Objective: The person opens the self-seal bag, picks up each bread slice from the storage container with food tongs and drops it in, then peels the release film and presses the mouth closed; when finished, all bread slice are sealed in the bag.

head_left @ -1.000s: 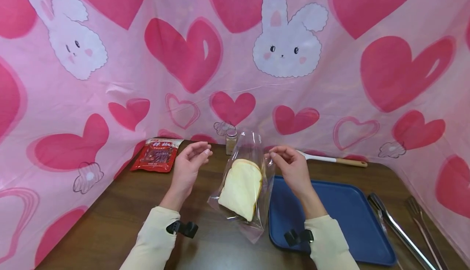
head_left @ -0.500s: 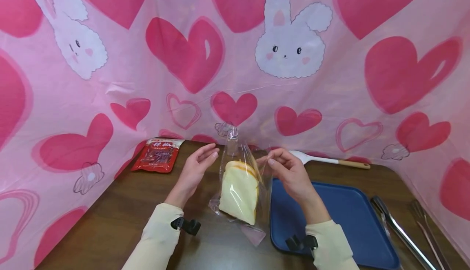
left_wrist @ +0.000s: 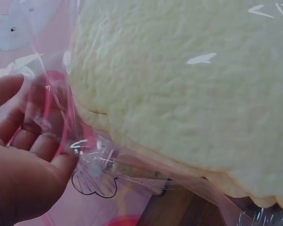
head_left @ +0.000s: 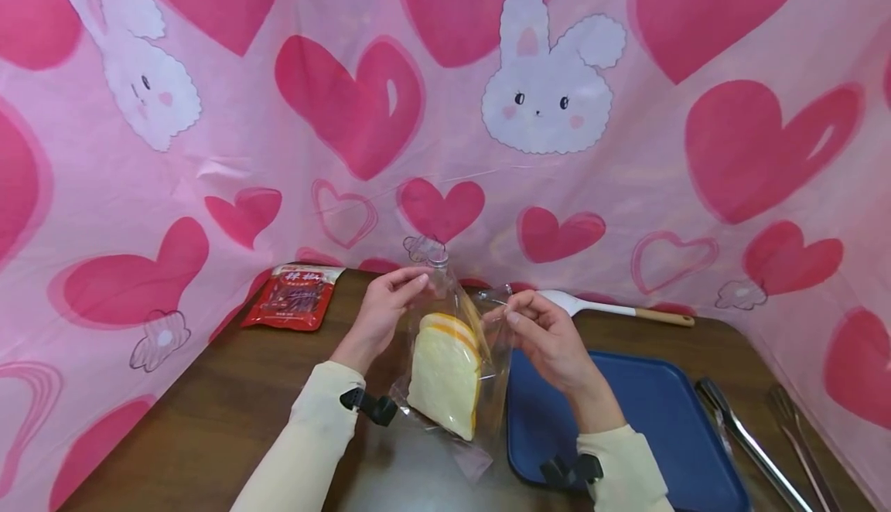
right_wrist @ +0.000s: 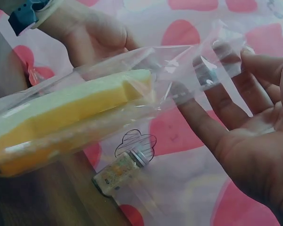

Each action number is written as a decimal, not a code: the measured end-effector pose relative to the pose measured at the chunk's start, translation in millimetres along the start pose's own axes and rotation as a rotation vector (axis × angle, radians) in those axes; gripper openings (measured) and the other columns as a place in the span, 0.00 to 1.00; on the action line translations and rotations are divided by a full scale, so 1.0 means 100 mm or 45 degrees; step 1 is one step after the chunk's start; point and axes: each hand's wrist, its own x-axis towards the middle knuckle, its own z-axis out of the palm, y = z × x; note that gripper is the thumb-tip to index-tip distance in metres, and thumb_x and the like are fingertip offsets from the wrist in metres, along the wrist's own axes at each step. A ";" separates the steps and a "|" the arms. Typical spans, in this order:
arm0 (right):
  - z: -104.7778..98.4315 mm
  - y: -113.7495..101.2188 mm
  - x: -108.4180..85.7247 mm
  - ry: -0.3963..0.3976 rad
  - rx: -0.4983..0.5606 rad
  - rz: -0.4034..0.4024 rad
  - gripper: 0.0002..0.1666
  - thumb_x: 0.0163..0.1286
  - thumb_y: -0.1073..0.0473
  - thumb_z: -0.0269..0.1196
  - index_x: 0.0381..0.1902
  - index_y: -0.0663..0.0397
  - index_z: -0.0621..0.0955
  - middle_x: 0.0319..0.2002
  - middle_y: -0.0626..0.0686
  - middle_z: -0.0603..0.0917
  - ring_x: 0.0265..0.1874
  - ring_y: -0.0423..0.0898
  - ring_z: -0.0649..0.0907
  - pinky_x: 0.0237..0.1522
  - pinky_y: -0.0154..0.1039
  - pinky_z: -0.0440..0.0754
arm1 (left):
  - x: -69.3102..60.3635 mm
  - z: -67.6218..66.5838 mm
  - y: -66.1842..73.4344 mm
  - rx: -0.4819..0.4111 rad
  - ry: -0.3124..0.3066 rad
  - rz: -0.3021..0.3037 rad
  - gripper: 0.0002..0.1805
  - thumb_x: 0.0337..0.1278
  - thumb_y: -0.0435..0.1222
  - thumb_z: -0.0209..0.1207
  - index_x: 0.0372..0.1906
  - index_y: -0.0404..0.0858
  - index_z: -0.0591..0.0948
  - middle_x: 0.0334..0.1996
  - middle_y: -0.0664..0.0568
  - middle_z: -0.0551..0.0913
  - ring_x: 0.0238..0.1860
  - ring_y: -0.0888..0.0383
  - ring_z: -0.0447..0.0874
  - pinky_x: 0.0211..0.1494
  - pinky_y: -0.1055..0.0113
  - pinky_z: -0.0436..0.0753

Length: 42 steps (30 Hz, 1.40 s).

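A clear plastic bag [head_left: 496,388] with sliced bread [head_left: 444,377] inside stands tilted between my hands in the head view. My right hand [head_left: 550,338] pinches the upper right corner of the bag between thumb and fingers; the right wrist view shows the film under the thumb. My left hand [head_left: 381,307] is at the bag's upper left edge, fingers loosely bent. In the left wrist view, film lies over the fingers of the left hand [left_wrist: 33,169], and the thumb stands apart from them. The bread [left_wrist: 188,84] fills most of that view.
A blue tray [head_left: 647,411] lies at the right, with metal tongs [head_left: 755,450] and another metal utensil [head_left: 800,438] beyond it. A white spatula with a wooden handle [head_left: 619,311] lies behind. A red packet [head_left: 292,298] is at back left. A small jar [right_wrist: 120,172] stands behind the bag.
My left hand has moved right and up to the bag's upper edge. The bag has shifted slightly down and left and turned, showing more of the bread's crust. My right hand keeps its pinch.
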 end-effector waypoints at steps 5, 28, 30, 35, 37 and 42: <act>-0.02 0.01 0.03 0.179 -0.014 0.012 0.15 0.83 0.71 0.48 0.49 0.49 0.79 0.50 0.48 0.92 0.49 0.45 0.92 0.56 0.45 0.89 | -0.10 -0.04 0.04 -0.162 0.130 0.037 0.06 0.74 0.31 0.62 0.46 0.37 0.88 0.32 0.56 0.91 0.36 0.59 0.94 0.49 0.65 0.91; -0.02 0.03 0.05 0.644 -0.267 0.096 0.13 0.77 0.69 0.63 0.54 0.72 0.79 0.40 0.45 0.94 0.38 0.43 0.94 0.48 0.41 0.91 | -0.41 -0.07 0.14 -0.274 0.154 0.186 0.14 0.72 0.24 0.60 0.39 0.47 0.89 0.33 0.55 0.93 0.36 0.58 0.94 0.45 0.62 0.92; -0.01 0.03 0.05 0.651 -0.294 0.085 0.15 0.76 0.69 0.64 0.54 0.76 0.79 0.39 0.45 0.94 0.37 0.43 0.94 0.47 0.40 0.91 | -0.42 -0.07 0.15 -0.272 0.154 0.184 0.14 0.72 0.25 0.60 0.38 0.47 0.89 0.34 0.55 0.93 0.37 0.58 0.94 0.45 0.62 0.92; 0.00 0.02 0.07 0.698 -0.327 0.079 0.15 0.75 0.69 0.64 0.53 0.80 0.80 0.36 0.45 0.94 0.34 0.42 0.93 0.44 0.40 0.92 | -0.45 -0.12 0.18 -0.272 0.166 0.189 0.15 0.74 0.26 0.59 0.38 0.49 0.89 0.34 0.55 0.93 0.38 0.58 0.95 0.48 0.61 0.92; -0.01 0.01 0.07 0.704 -0.322 0.079 0.13 0.76 0.69 0.64 0.51 0.77 0.81 0.36 0.46 0.94 0.33 0.42 0.93 0.44 0.41 0.92 | -0.46 -0.15 0.19 -0.265 0.158 0.195 0.15 0.74 0.27 0.59 0.38 0.49 0.90 0.35 0.55 0.93 0.38 0.58 0.95 0.49 0.61 0.92; -0.01 0.01 0.07 0.708 -0.302 0.072 0.06 0.76 0.68 0.64 0.45 0.60 0.87 0.36 0.46 0.94 0.31 0.43 0.93 0.42 0.43 0.92 | -0.48 -0.18 0.21 -0.248 0.134 0.199 0.15 0.75 0.28 0.59 0.38 0.49 0.89 0.36 0.55 0.93 0.39 0.58 0.95 0.51 0.59 0.91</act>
